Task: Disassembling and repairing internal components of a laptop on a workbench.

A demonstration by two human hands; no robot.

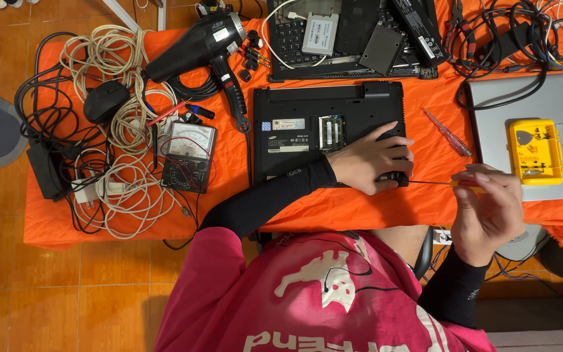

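Screwdriver [447, 184] in R hand [487, 212], laptop [307, 127] edge.

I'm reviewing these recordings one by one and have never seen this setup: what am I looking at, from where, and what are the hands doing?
There is one picture, from a camera worn on a person's head, looking straight down at their own bare hands; no robot is involved. An orange cloth covers the table. On it lies a black laptop, turned bottom up with its memory slot open. The left hand presses on the laptop's near right corner. The right hand holds a thin screwdriver whose tip reaches that corner. Around them lie a black heat gun, an analogue multimeter, coiled white cables, a second opened laptop, a spare screwdriver and a yellow bit case on a silver laptop.
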